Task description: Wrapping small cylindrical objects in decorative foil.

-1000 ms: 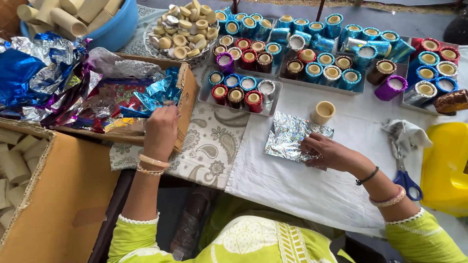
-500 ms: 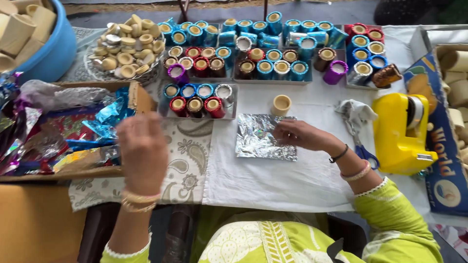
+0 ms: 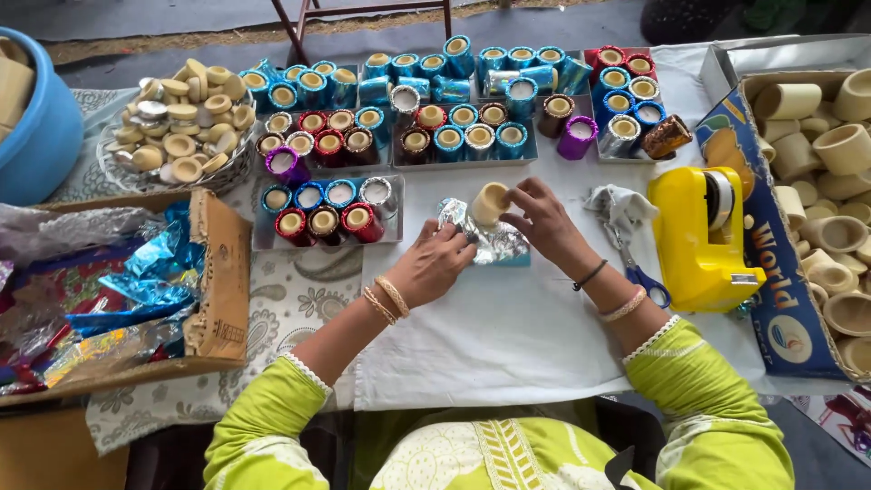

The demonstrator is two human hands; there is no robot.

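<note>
Soft, even daylight fills the view, bright without harsh contrast. Shadows are faint: a pale one lies under the hands on the white cloth [image 3: 508, 318]. Small glints sparkle on the silver foil sheet [image 3: 494, 238] and the crumpled foil scraps [image 3: 109, 299]. Focus is sharp across the centre; the wide lens bends the edges, curving the blue tub [image 3: 41, 136]

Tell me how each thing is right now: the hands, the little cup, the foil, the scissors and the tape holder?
Left hand: pressing the silver foil.
Right hand: fingers on the plain cup.
Plain cup: tilted, bare, resting on the foil.
Silver foil: crinkled, partly folded up around the cup.
Scissors: lying shut.
Yellow tape dispenser: upright, roll loaded.
Cardboard box of foils: open.
</note>
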